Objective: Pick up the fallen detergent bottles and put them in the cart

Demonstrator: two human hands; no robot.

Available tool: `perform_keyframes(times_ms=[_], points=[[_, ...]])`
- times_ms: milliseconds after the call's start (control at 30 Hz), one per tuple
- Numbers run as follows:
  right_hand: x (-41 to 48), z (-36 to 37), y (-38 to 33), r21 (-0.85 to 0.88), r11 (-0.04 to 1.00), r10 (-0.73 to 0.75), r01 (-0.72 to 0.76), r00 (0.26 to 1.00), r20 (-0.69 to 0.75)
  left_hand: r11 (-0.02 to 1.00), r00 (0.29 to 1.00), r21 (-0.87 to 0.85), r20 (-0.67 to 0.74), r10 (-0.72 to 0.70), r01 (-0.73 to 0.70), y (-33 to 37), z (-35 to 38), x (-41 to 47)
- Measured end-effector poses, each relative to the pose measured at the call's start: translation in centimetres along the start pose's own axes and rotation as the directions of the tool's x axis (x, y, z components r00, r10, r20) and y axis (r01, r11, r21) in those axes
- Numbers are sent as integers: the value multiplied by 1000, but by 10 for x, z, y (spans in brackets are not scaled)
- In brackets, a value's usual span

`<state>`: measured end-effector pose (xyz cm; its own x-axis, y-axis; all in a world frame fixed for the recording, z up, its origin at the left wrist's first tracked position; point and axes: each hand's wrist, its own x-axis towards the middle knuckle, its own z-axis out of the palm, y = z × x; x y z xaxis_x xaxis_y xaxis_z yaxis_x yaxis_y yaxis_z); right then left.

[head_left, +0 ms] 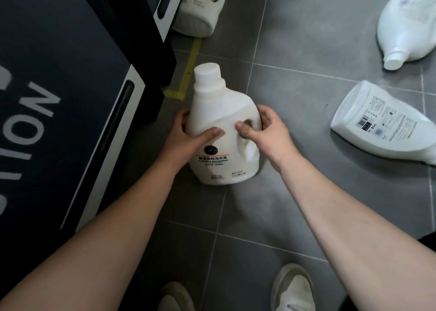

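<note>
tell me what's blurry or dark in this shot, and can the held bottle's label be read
Head view: the held bottle is sharpest, its large label print readable, small print not; the top-right bottle is smeared with blur; the dark unit at left is dim; wide-angle stretch enlarges the forearms at the bottom.

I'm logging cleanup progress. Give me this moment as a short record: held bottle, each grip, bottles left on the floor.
held bottle: white, capped, front label toward camera
left grip: holds its left side
right grip: holds its handle side
far bottle: on floor beside dark unit
upper right bottle: lying, cap toward viewer
lower right bottle: lying, printed label up
</note>
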<state>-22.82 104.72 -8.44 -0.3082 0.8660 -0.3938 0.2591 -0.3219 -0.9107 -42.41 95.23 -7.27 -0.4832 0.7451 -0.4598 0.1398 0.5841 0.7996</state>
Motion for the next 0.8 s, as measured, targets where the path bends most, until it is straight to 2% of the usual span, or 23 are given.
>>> perform_keyframes(times_ms=[200, 333, 500, 600, 667, 800], points=[[2, -27, -4, -225, 968, -75, 111, 984, 163, 956, 977, 208, 103, 189, -207, 4, -11, 0], [-3, -31, 0, -348, 929, -52, 130, 973, 225, 913, 961, 309, 155, 227, -266, -1, -15, -4], [-3, -29, -14, -584, 772, -64, 251, 945, 322, 868, 944, 380, 205, 258, -320, -4, -16, -5], [-3, -25, -28, -638, 703, -64, 313, 922, 382, 870, 934, 369, 265, 238, -327, -3, -19, 0], [-5, -22, -28, -637, 709, -65, 304, 927, 370, 888, 938, 351, 282, 201, -296, -5, -21, 3], [-15, -19, -27, -642, 721, -85, 262, 952, 293, 897, 955, 352, 221, 199, -268, -8, -19, 2]])
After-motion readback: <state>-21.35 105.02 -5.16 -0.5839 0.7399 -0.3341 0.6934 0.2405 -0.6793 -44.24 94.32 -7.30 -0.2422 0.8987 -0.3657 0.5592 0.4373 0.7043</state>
